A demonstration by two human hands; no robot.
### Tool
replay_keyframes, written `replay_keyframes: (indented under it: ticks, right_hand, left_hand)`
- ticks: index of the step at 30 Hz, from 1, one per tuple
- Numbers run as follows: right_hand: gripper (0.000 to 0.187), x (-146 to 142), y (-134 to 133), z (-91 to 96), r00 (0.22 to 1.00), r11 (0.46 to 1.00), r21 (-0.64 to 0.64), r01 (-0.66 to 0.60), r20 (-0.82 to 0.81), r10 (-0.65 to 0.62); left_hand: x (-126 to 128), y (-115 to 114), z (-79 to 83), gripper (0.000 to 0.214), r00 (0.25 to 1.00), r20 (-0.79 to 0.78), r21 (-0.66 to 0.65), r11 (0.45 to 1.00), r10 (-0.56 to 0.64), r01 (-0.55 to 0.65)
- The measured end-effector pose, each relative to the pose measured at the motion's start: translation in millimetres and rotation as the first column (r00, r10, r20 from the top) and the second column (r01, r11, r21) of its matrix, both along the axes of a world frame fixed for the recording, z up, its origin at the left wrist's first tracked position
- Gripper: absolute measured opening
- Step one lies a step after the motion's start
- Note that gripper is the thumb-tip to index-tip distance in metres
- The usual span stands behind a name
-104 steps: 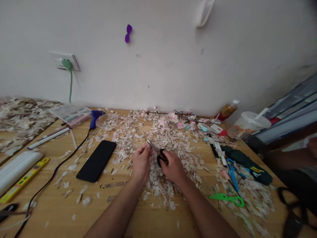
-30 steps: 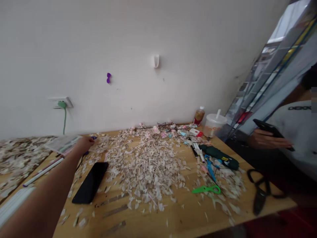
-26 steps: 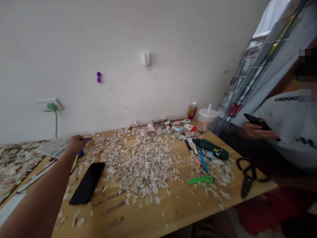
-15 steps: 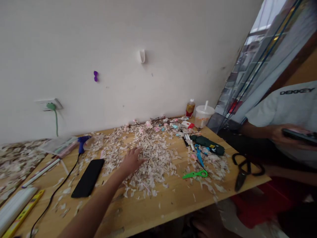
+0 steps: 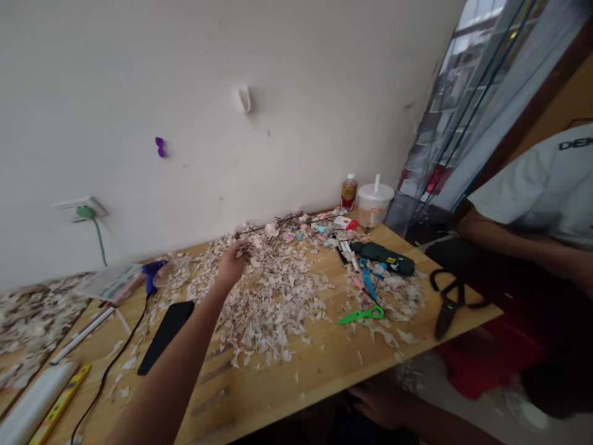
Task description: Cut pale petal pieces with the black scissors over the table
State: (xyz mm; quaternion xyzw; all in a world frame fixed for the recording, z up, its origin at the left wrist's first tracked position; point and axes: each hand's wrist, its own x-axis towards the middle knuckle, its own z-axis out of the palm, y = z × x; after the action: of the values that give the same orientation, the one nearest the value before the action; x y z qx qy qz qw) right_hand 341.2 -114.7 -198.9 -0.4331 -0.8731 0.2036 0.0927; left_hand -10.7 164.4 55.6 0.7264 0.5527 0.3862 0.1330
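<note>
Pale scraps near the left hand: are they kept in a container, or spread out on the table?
Spread out: the pale scraps lie loose across the wooden table, with bare wood between outer pieces.

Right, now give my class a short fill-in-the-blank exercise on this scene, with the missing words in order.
Of left or right, the hand at the pale scraps is the ____ one.
The green plug sits in a socket on the ____.
A white ____ sticks up from the lidded cup.

Missing words: left; wall; straw.
</note>
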Motion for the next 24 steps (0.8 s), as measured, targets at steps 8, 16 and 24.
replay_keyframes:
  ticks: [8, 16, 24]
  right_hand:
    - [0.06, 1.0, 4.1, 0.5, 0.998, 0.995, -0.084, -0.053, -0.04, 0.05]
    - [0.067, -3.0, 9.1, 10.6, 0.995, 0.98, -0.172, -0.097, -0.015, 0.096]
    - [0.057, -0.9, 8.8, 5.8, 0.992, 0.98, -0.155, -0.125, -0.046, 0.119]
  left_hand:
    - [3.9, -9.1, 15.3, 0.018, 0.995, 0.076, -0.008, 0.998, 0.069, -0.068]
    - [1.3, -22.3, 4.7, 0.041, 0.979, 0.201, -0.135, 0.991, 0.032, -0.005]
    - [-3.0, -20.5, 4.8, 0.048, 0.933, 0.356, -0.172, 0.977, -0.059, 0.127]
